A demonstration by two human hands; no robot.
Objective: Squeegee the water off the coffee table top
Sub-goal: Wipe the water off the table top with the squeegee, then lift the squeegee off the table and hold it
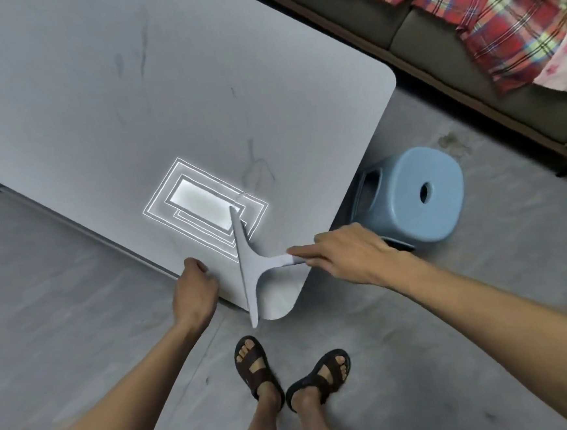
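A: What does the squeegee (250,271) look like, and where is it?
B: Pale grey and T-shaped, with a long thin blade and a short handle. It sits on the table (96,93) by the near rounded corner. The blade's near tip hangs past the table's edge, over the floor (60,283).
A: Who has it?
B: The right hand (349,253). Its fingers are wrapped round the handle, with the forefinger stretched along it. The left hand (194,286) grips the table's near edge just left of the blade, thumb on top.
A: And the top itself?
B: Grey and matte, with faint dark streaks and a bright rectangular glare (203,209) at the blade's far tip. I can't tell whether it's wet.
A: Room to move?
B: The top stretches wide to the left and beyond the blade. On the right, a blue stool (416,194) stands just beside the table's edge. A sofa (430,33) with a plaid cloth (513,10) lies farther off. Feet in brown sandals (256,363) stand at the corner.
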